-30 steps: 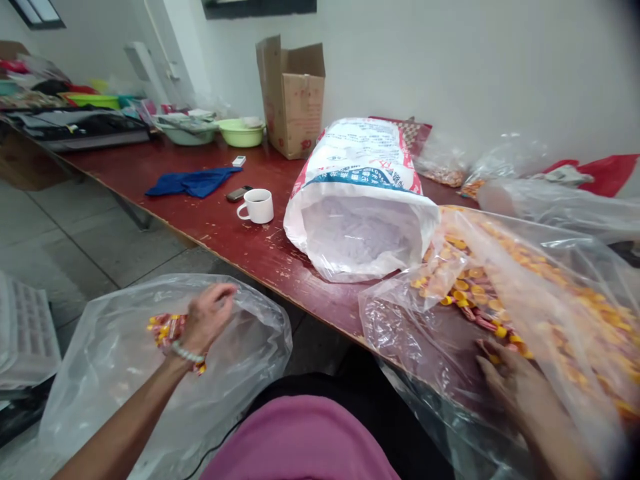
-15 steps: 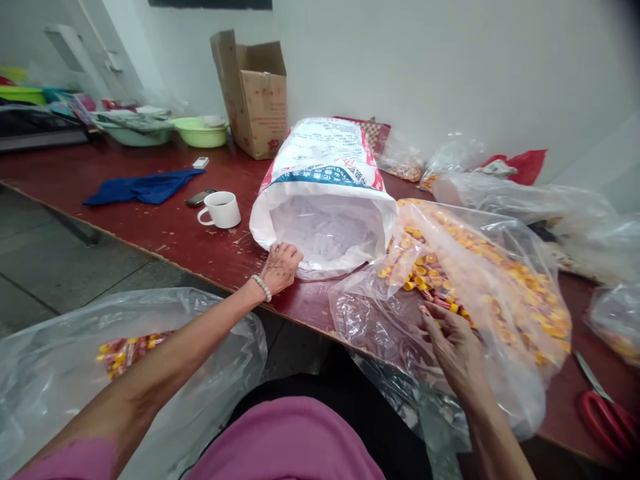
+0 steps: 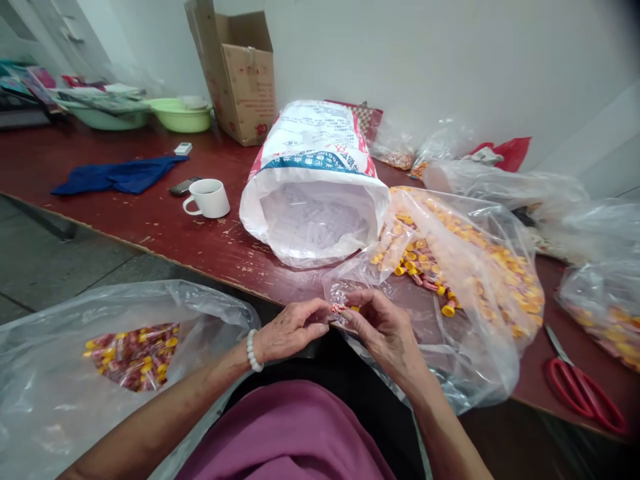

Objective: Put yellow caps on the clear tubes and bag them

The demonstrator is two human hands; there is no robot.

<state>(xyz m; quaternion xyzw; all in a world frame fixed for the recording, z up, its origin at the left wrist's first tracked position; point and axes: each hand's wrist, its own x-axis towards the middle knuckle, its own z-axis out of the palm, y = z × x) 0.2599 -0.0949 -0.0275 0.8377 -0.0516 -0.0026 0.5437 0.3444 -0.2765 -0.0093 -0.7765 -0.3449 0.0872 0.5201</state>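
Note:
Near the table's front edge, my right hand [image 3: 383, 327] pinches a small red-and-white piece with a yellow end [image 3: 337, 309]. My left hand [image 3: 295, 327], with a beaded bracelet at its wrist, meets the piece from the left with thumb and fingers closed; whether anything else is between them is too small to tell. Behind the hands lies a white printed sack [image 3: 315, 213], its mouth facing me and pale clear pieces inside. To the right, a clear plastic bag [image 3: 480, 267] holds many yellow-capped red pieces, some spilling from its mouth.
At lower left, another clear bag [image 3: 210, 307] holds similar pieces. A white mug [image 3: 209, 199], phone [image 3: 185, 186] and blue cloth [image 3: 120, 175] are on the red table [image 3: 150, 227]. Red-handled scissors [image 3: 583, 393] lie right. Behind stand a cardboard box [image 3: 247, 93] and green basins [image 3: 181, 117].
My left hand has left the sack's rim and moved down toward the front edge. My right hand has moved left from the clear bag with a small piece. The view has shifted slightly.

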